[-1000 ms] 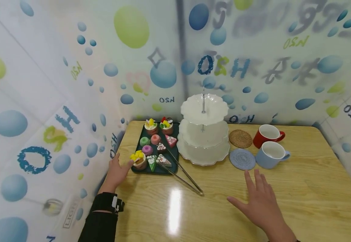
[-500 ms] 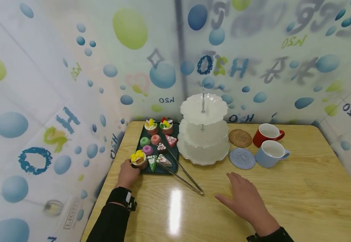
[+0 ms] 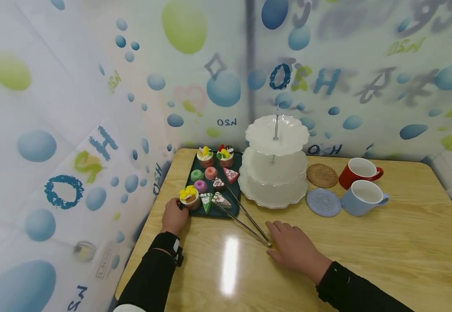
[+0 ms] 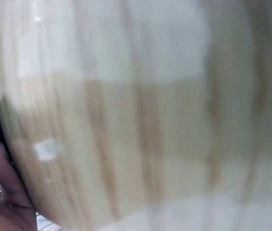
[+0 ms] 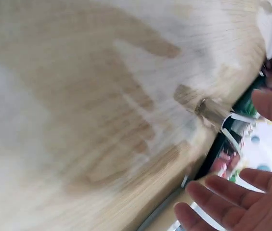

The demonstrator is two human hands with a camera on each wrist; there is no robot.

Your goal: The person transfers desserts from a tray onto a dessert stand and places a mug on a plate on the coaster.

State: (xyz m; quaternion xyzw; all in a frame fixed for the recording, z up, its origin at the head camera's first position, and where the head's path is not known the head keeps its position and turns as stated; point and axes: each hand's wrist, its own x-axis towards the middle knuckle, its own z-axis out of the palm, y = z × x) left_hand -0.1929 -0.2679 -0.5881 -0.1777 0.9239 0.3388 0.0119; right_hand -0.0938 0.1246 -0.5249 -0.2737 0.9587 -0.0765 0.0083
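Silver metal tongs (image 5: 215,114): bent end at pale wood-grain table (image 3: 405,242), tips among miniature multicoloured cakes (image 3: 211,173) on dark-green rectangular tray (image 3: 214,214). Right hand (image 3: 292,242): spread beside the bend, grasping nothing. Left hand (image 3: 174,216): pinching tray's near-left corner. Step, presumably: reaching for tongs; next calls for closing fingers round them.

Black sleeves (image 3: 152,273), dark wrist strap (image 3: 165,241), small white patch (image 3: 177,245)
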